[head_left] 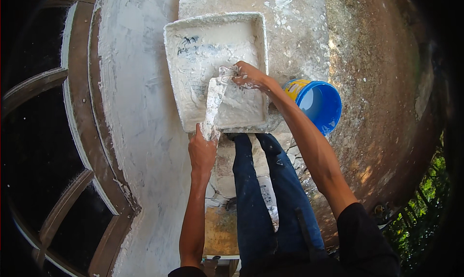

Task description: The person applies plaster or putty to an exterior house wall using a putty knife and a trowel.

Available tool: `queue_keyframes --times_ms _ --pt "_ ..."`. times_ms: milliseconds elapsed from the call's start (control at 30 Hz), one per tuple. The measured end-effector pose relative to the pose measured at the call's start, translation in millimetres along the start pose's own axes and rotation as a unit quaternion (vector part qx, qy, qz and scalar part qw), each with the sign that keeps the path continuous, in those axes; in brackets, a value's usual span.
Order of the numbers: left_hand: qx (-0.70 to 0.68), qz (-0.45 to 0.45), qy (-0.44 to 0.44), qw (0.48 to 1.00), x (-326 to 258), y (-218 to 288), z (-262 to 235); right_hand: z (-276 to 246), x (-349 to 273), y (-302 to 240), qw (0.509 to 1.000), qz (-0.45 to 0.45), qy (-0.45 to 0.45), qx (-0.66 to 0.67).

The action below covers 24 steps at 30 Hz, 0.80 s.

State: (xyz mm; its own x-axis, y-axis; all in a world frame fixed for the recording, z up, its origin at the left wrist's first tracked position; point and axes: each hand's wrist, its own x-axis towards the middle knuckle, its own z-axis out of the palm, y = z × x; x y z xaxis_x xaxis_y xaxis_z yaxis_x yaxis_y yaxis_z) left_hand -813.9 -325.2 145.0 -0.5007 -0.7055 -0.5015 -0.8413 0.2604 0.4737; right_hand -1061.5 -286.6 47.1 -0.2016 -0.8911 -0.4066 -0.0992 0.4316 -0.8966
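Both hands are over a large square tray point(168, 59) with a crusted white rim and wet white plaster point(227, 35) spread inside. A long, flat strip coated in plaster point(213, 103) slants across the tray's near half. My left hand point(203, 149) is closed round its near end at the tray's front edge. The fingers of my right hand point(249, 76), smeared with plaster, are closed at its far end. Under the coating I cannot tell what the strip is made of.
To the right of the tray, a blue bucket point(333, 100) holding pale liquid lies within reach of my right forearm. A whitish wall point(137, 59) and a brown window frame point(79, 59) run along the left. My legs in jeans point(251, 190) stand below the tray; greenery point(420, 214) shows lower right.
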Motion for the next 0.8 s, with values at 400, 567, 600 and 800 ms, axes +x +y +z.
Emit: queue_keyframes --times_ms 400,567,600,800 --pt "-0.167 -0.084 0.019 0.982 -40.2 21.5 7.3 44.5 -57.5 13.7 0.868 0.092 0.214 0.439" --pt "-0.188 -0.077 -0.013 0.979 -67.4 43.6 15.0 68.9 -77.3 37.4 0.808 0.094 0.26 0.521" --pt "-0.197 -0.101 -0.018 0.975 -69.0 43.4 20.9 76.2 -79.2 34.8 0.786 0.047 0.273 0.553" --pt "-0.17 -0.119 0.021 0.978 -60.1 42.3 30.0 100.7 -94.5 -0.7 0.775 0.063 0.353 0.521"
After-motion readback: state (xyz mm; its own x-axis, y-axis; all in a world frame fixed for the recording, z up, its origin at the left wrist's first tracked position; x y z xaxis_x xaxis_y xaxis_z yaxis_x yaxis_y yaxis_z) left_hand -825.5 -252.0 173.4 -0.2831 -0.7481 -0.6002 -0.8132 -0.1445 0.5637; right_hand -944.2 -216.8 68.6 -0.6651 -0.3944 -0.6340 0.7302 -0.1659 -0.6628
